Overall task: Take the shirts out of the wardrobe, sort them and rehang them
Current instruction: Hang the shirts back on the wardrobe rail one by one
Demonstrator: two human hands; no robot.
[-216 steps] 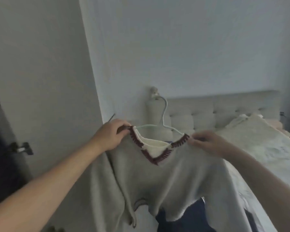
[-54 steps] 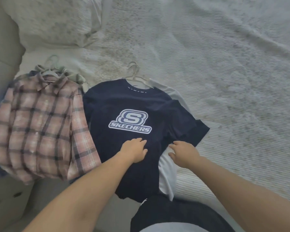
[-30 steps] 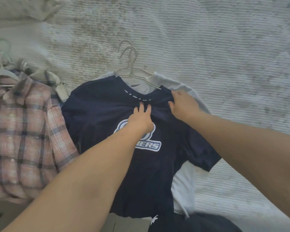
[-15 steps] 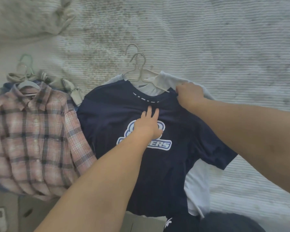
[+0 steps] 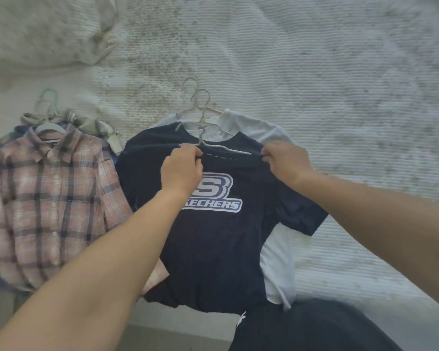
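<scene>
Now both hands pinch the navy shirt (image 5: 213,239) at its collar on the bed (image 5: 340,84), left hand (image 5: 181,171) and right hand (image 5: 287,160) either side; hanger (image 5: 213,145) bar runs crosswise between them, equally near

A single head-worn wide-angle camera looked steeply down from close above the bed (image 5: 340,72), facing forward over it. Both forearms reached in from the lower corners of the frame toward centre.
</scene>
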